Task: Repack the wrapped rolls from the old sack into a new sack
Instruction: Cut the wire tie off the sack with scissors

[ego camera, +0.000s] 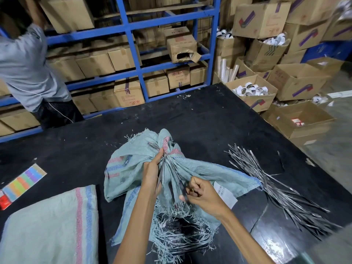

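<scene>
On the black table a folded sack lies at the left. In the middle, the left hand grips the gathered neck of a crumpled sack. The right hand pinches a thin strip. Loose strips lie at the right.

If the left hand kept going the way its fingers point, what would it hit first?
Probably the sack neck, bunched right ahead of the left hand; depth is hard to judge.

Second person cropped at left edge, folded sack cut off below, label print unreadable
</scene>
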`<state>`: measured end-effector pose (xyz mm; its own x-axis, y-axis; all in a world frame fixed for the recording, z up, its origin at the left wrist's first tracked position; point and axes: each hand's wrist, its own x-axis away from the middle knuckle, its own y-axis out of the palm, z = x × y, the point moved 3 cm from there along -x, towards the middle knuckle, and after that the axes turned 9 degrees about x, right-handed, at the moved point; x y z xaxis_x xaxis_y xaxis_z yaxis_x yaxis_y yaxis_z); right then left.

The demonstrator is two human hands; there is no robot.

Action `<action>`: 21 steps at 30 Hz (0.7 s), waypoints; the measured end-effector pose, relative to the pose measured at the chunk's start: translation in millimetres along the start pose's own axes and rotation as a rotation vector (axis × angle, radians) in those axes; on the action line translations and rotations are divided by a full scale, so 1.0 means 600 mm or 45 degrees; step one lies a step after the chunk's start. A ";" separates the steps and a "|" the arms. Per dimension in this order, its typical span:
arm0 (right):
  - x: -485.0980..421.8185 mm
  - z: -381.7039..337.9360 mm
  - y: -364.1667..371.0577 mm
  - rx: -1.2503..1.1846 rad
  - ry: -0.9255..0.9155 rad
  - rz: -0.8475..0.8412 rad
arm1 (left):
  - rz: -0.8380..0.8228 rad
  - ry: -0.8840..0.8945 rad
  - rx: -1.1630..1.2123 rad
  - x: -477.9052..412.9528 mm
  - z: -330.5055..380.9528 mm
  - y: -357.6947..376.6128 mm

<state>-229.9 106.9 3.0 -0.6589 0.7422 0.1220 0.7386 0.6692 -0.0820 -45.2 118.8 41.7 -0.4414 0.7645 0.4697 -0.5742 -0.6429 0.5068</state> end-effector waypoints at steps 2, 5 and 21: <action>0.001 0.001 0.000 -0.004 0.001 0.002 | 0.003 -0.012 0.020 0.000 -0.003 -0.001; -0.001 0.004 0.001 0.006 0.009 -0.002 | 0.004 -0.009 0.030 0.000 -0.004 0.002; -0.004 0.008 0.001 0.072 -0.008 0.028 | -0.023 -0.002 0.078 0.007 -0.004 0.006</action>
<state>-228.8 105.7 -2.1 -0.6436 0.7570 0.1130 0.7439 0.6534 -0.1403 -50.8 119.8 43.4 -0.4305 0.7760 0.4609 -0.5389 -0.6306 0.5585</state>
